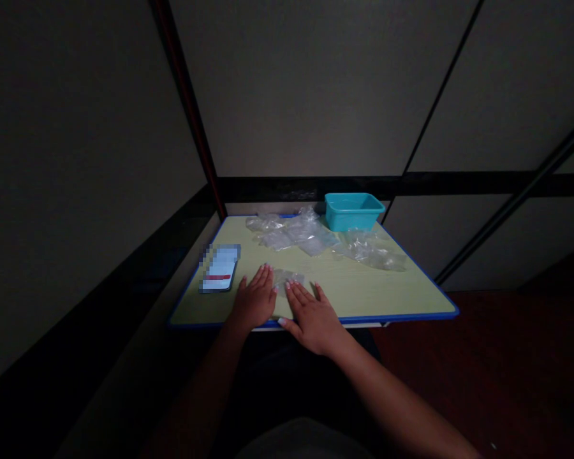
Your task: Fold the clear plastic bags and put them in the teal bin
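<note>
A small clear plastic piece (pixel 289 276) lies flat near the front of the pale yellow table (pixel 377 293). My left hand (pixel 256 299) rests palm down at its left side, with the fingers stretched forward. On its right, my right hand (pixel 314 319) lies flat with the fingers spread, the fingertips on the plastic's near edge and the thumb by the table's front edge. Neither hand is wrapped round anything. Part of the plastic is hidden by the fingers.
Crumpled clear plastic bags (pixel 310 236) lie across the back of the table, with another plastic bag (pixel 373 250) to the right. A turquoise basket (pixel 351 220) stands at the back right corner. A phone (pixel 220 269) lies at the left. Panelled walls (pixel 306 89) rise behind.
</note>
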The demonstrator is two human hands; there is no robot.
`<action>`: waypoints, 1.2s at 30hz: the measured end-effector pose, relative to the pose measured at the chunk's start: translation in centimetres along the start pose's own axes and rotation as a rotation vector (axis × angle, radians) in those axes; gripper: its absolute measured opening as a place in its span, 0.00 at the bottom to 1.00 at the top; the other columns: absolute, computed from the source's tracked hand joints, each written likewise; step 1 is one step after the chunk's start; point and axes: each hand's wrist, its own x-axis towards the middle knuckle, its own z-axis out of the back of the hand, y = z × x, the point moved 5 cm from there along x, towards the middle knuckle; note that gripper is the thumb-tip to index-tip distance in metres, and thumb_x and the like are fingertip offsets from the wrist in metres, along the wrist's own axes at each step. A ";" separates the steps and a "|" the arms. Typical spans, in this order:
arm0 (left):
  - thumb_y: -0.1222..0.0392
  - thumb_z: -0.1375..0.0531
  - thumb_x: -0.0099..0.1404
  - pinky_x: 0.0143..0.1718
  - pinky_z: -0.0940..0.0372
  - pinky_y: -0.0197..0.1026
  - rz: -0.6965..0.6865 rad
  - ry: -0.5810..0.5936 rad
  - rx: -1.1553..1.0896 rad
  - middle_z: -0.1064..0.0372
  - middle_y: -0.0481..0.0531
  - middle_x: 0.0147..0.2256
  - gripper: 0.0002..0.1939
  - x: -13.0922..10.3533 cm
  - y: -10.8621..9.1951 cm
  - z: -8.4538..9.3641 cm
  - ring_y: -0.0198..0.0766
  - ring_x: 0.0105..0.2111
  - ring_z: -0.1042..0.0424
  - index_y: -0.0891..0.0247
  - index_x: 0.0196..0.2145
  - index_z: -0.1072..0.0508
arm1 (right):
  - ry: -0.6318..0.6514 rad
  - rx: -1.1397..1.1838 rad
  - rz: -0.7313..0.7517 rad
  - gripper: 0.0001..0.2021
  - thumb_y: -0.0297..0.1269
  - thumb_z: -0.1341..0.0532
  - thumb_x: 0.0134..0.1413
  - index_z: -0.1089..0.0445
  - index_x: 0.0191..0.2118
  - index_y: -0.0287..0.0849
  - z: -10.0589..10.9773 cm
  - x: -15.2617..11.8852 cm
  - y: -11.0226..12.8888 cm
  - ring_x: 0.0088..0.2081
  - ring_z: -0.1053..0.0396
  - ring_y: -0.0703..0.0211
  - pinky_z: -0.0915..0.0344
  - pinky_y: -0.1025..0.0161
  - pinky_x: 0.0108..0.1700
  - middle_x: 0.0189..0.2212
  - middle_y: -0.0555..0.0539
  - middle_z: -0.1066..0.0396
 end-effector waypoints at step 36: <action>0.47 0.55 0.69 0.62 0.56 0.58 -0.149 -0.116 -0.091 0.57 0.51 0.65 0.29 -0.7 -0.7 0.7 0.42 0.66 0.60 0.59 0.65 0.51 | 0.126 0.004 -0.138 0.26 0.58 0.56 0.61 0.47 0.62 0.60 3.9 -1.8 -10.2 0.67 0.70 0.48 0.61 0.37 0.61 0.67 0.48 0.61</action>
